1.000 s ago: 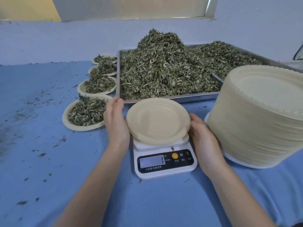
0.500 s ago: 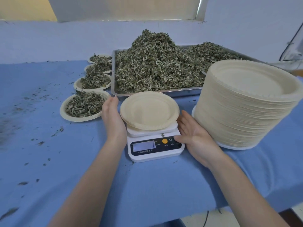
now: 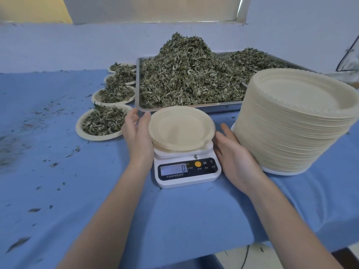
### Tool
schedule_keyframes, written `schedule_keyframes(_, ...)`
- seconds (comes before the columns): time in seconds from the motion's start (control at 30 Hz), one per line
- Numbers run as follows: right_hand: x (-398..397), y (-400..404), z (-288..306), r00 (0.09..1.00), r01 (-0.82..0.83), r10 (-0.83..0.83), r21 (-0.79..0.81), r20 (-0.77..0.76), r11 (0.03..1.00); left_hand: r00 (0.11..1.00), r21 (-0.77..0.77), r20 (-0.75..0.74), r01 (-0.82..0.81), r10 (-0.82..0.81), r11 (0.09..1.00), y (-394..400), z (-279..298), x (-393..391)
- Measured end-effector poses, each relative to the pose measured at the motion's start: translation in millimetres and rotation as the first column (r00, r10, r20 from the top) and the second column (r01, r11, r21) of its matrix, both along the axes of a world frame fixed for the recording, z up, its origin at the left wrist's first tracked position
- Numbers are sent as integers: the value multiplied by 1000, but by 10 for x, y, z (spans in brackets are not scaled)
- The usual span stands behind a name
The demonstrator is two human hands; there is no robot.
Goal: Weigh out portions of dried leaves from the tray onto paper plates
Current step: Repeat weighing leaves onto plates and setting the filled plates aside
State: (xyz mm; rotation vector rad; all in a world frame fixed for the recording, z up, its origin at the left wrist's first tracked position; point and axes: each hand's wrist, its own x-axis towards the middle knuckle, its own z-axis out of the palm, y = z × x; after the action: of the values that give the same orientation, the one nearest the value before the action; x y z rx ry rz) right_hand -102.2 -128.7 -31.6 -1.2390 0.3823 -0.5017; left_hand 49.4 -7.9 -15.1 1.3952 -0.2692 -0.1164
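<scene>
An empty round cream paper plate (image 3: pixel 181 128) sat on top of the small white kitchen scale (image 3: pixel 187 167), and the little screen showed a zero. The left hand (image 3: pixel 138 135) was right beside the plate's left edge, with its fingers loose and spread – it may have been touching the rim, but I could not tell for sure. The right hand (image 3: pixel 234 154) lay flat and open on the blue cloth surface (image 3: pixel 58 181), just beside the scale and near the tall stack of cream paper plates (image 3: pixel 297 121). Neither hand held anything.

The big heap of dried green leaves (image 3: pixel 186 74) filled the long silver metal tray (image 3: pixel 194 108), which stood straight behind the scale, away from the person. So the leaves lay forward of both hands, past the empty plate. The tray's long side ran left to right. The left hand looked a bit nearer to the pile – it was already up by the tray's front rim.

Four paper plates filled with leaves (image 3: pixel 104 123) stood in a row to the left of the tray. The next job seemed to be reaching over the plate for a handful of leaves.
</scene>
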Motion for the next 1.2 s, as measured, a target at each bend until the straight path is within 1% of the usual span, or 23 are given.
schedule_keyframes(0.07,61,-8,66,997,27,-36,-126,-69,992,985,111,170,-25,6,994,26,25,13)
schedule_keyframes(0.17,255,-67,271,988,59,-92,-248,-122,967,938,253,344,-56,-36,966,20,132,139)
schedule_keyframes(0.23,455,-138,453,951,115,-219,-407,-218,906,899,351,423,-51,-110,935,-30,244,259)
schedule_keyframes(0.3,688,-240,619,894,135,-358,-599,-270,789,871,461,448,-31,-202,887,-122,353,415)
schedule_keyframes(0.33,815,-296,691,873,115,-401,-680,-280,724,866,518,432,-10,-251,855,-182,404,509)
schedule_keyframes(0.4,1079,-427,809,836,42,-450,-781,-313,623,884,598,323,87,-339,797,-320,502,703)
schedule_keyframes(0.47,1363,-571,888,794,-38,-473,-807,-383,590,902,646,218,153,-373,748,-458,584,891)
schedule_keyframes(0.53,1638,-690,925,764,-120,-453,-790,-460,601,904,686,172,175,-392,706,-599,609,1077)
schedule_keyframes(0.6,1886,-771,929,764,-162,-423,-779,-487,605,900,705,189,154,-393,693,-746,609,1246)
schedule_keyframes(0.67,2098,-831,918,776,-184,-417,-803,-473,568,888,734,224,116,-401,669,-884,613,1390)
schedule_keyframes(0.73,2283,-886,905,764,-231,-404,-797,-504,559,883,785,197,119,-426,609,-1014,633,1497)
schedule_keyframes(0.8,2442,-934,887,728,-292,-372,-751,-576,592,887,805,102,192,-450,561,-1141,636,1570)
schedule_keyframes(0.87,2560,-966,855,692,-344,-342,-707,-636,618,883,787,-8,295,-470,542,-1238,636,1605)
schedule_keyframes(0.97,2650,-996,767,663,-394,-317,-677,-678,622,860,769,-79,374,-504,518,-1338,604,1650)
schedule_keyframes(1.03,2663,-1030,721,694,-383,-304,-693,-652,611,855,747,-108,407,-508,526,-1365,583,1678)
schedule_keyframes(1.1,2630,-1065,728,756,-329,-286,-720,-588,611,862,684,-133,437,-490,584,-1343,597,1696)
schedule_keyframes(1.2,2542,-1117,760,835,-208,-270,-729,-479,652,874,604,-210,469,-438,645,-1249,675,1706)
